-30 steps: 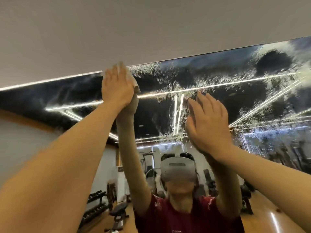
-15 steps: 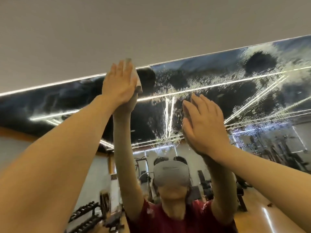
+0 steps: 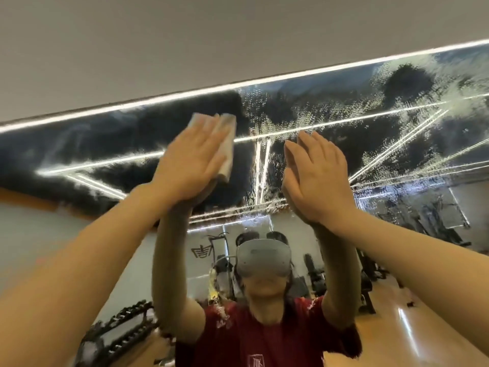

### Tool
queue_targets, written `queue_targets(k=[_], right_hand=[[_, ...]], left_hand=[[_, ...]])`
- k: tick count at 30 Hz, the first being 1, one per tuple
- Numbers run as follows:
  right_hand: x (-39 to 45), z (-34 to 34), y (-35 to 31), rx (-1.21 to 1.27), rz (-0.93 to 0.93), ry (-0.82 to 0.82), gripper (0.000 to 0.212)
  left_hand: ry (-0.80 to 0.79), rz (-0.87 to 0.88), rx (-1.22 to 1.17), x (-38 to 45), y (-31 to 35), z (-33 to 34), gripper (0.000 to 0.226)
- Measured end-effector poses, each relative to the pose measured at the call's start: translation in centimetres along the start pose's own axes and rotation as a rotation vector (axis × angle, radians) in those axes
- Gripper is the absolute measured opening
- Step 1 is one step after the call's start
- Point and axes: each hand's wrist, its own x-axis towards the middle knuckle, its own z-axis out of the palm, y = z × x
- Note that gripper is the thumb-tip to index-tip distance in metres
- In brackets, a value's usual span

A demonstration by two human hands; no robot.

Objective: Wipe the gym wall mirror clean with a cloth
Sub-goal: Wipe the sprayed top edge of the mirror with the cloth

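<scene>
- Glass, glossy and dark, makes up the wall mirror (image 3: 344, 133); it spans the head view from 9 o'clock to 2 o'clock under a matt grey wall (image 3: 185, 43).
- Wet droplets (image 3: 285, 109) speckle the glass from 12 to 3 o'clock; the patch toward 9 o'clock looks smooth and dark.
- One cloth (image 3: 227, 144), pale, soft and folded flat, sits at 11 o'clock, pressed against the mirror.
- Two hands are raised. The left hand (image 3: 193, 160) lies flat and spread over the cloth, fingers straight, pinning it to the glass and not curled round it.
- The right hand (image 3: 315, 176), at 1 o'clock, is flat and spread too, holding nothing; whether its palm touches the glass I cannot tell.
- Reflected at 6 o'clock: a person in a red shirt (image 3: 264, 340) wearing one grey headset (image 3: 263, 258).
- One dumbbell rack (image 3: 119, 332) shows at 7 o'clock; a glossy wooden floor (image 3: 423, 327) lies at 4 o'clock.
</scene>
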Motion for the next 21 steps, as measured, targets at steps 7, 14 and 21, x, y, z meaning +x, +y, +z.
queue_targets(k=[7, 14, 21], right_hand=[[-0.2, -0.1, -0.1, 0.021, -0.004, 0.007, 0.058], [-0.2, -0.2, 0.0, 0.011, -0.003, -0.001, 0.057], [0.0, -0.2, 0.0, -0.002, -0.010, 0.020, 0.054]], left_hand=[[-0.014, -0.148, -0.038, 4.6, 0.1, -0.6, 0.055], [-0.105, 0.129, -0.026, -9.4, 10.0, 1.4, 0.061], [-0.117, 0.037, -0.008, -8.2, 7.9, 1.3, 0.062]])
